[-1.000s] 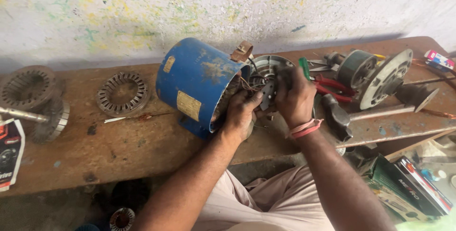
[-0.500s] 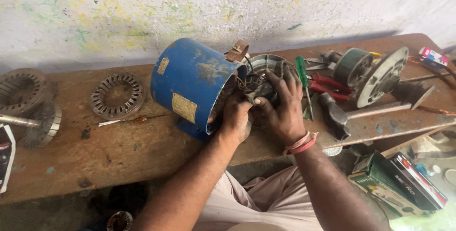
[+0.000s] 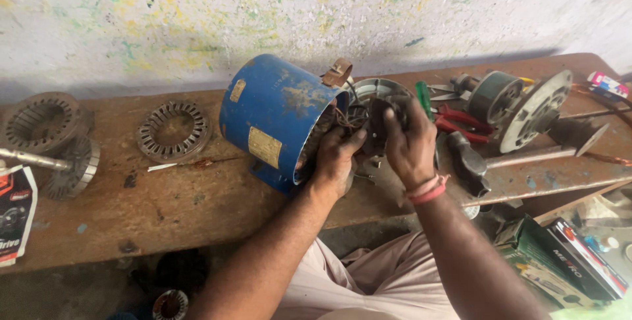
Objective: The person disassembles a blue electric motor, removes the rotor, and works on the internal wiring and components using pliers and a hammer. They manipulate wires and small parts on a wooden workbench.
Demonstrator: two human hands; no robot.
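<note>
At the far left of the wooden workbench point(image 3: 164, 214) lie a stator core point(image 3: 41, 121) and a shaft with a rotor point(image 3: 66, 165), and further in a flat ring of laminations point(image 3: 173, 130) — all untouched and well apart from the hands. Near the middle the blue motor housing point(image 3: 276, 119) lies on its side, its open end facing right. The left hand point(image 3: 337, 159) is at that open end, fingers curled in against the copper windings point(image 3: 342, 117) at the rim; it looks to be bracing or gripping the winding ends, though just what the fingers pinch is hidden. Just beside it the right hand point(image 3: 409, 142) is closed around a dark part point(image 3: 376, 128) held at the motor's mouth, thumb pressed on its face.

The step in hand seems to be work on the winding ends at the housing's open end. The next move would call for a steady housing and fine finger work, since the wires are thin and crowded. To the right lie a green-handled screwdriver point(image 3: 423, 99), red-handled pliers point(image 3: 461, 122), a hammer point(image 3: 471, 162) and an end cover point(image 3: 536, 112) — near the right hand, none held.
</note>
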